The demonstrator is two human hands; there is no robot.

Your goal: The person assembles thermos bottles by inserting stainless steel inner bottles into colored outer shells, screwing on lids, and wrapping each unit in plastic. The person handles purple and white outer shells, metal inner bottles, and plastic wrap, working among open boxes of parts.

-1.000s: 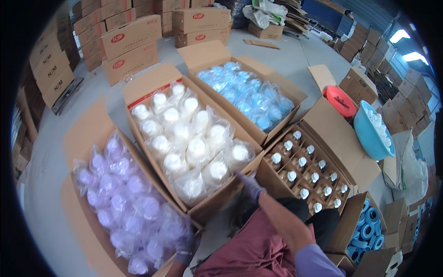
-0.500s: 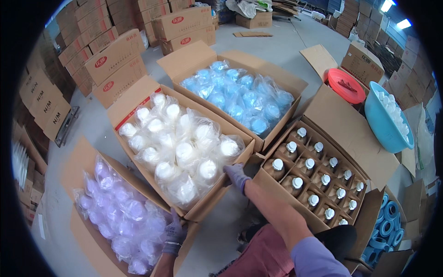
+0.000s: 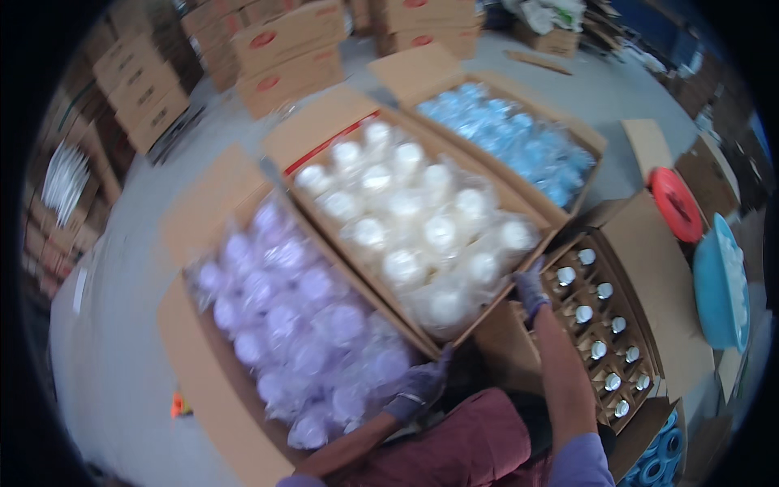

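Note:
A cardboard carton (image 3: pixel 487 323) full of white-capped items in clear plastic bags (image 3: pixel 406 203) lies in the middle. My gloved right hand (image 3: pixel 531 294) is closed on its near right corner. At its nearest corner is my gloved left hand (image 3: pixel 418 385), thumb up against the cardboard, the other fingers partly hidden and blurred. Just left of this hand lies an open carton (image 3: pixel 207 381) of purple bagged items (image 3: pixel 300 325). Beyond the white items stands a carton (image 3: pixel 596 154) of light blue bagged items (image 3: pixel 507 134).
A divided carton (image 3: pixel 633 321) of brown bottles with white caps stands at right. Past it are a red basin (image 3: pixel 675 204) and a blue tub (image 3: pixel 718 284). Blue rings (image 3: pixel 661 454) fill a lower-right carton. Stacked cartons (image 3: pixel 292 61) line the back.
The view has swung left, so the cartons sit farther right in it and more of the purple items shows. Both my hands remain at the carton of white items.

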